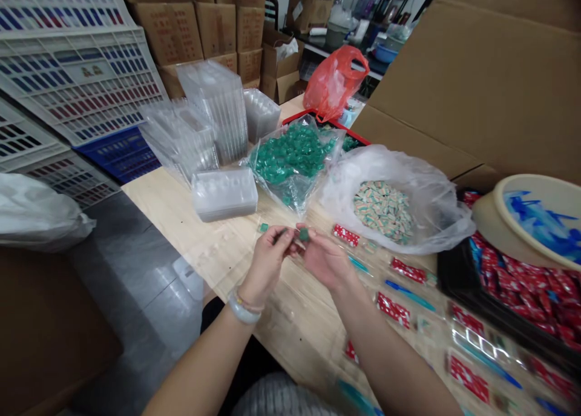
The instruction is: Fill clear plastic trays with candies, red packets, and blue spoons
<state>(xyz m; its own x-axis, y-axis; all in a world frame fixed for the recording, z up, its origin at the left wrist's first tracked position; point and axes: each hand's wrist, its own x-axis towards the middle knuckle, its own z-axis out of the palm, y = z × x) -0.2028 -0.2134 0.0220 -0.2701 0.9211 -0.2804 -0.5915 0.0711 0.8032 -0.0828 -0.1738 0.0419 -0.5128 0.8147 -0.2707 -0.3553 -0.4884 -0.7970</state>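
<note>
A green bit (304,234) is pinched by the right hand (329,257), just in front of the clear bag (298,203). The left hand (267,257) is bent there too — whether anything is pinched by it cannot be told. Left of the clear bag, trays (224,195) are stacked; right of it, small packs (384,210) are held in a white bag (429,189).

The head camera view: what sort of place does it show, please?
Probably a small packing workroom or storeroom: the wooden table carries an open bag of green pieces and stacked clear plastic trays, with cardboard boxes piled behind.
</note>
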